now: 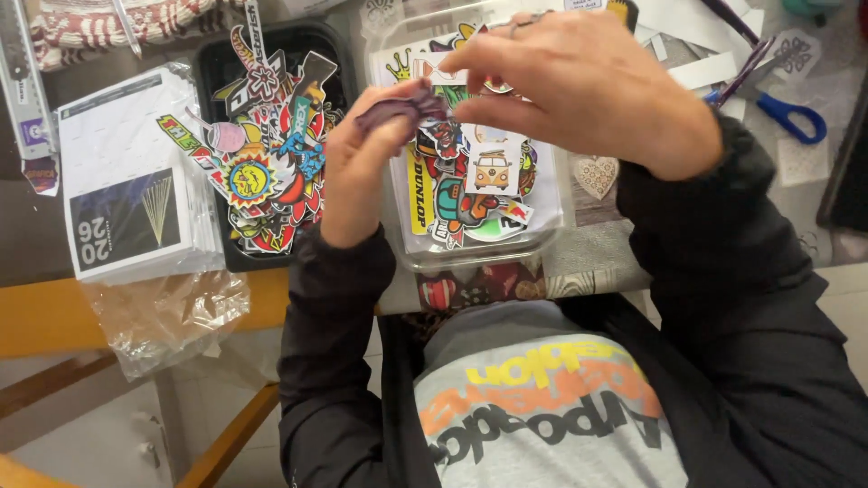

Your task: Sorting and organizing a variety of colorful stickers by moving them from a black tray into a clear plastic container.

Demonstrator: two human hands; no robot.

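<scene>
— What have you got up there?

— A small purple sticker. My left hand pinches one end, fingers closed on it, and my right hand comes over the top, thumb and forefinger nipped together at its other end. I hold it raised above the clear plastic tray, I think so both hands can work its edge without disturbing the pile.

— What's under it?

— That tray is full of loose stickers, a little yellow van sticker among them. Just to the left a black tray holds another colourful heap, and beside that a stack of calendar cards.

— Any room to move?

— Little. The clear tray sits near the front edge of the surface, close to my chest. Blue-handled scissors lie off to the right among paper scraps, well apart from my fingers.
</scene>
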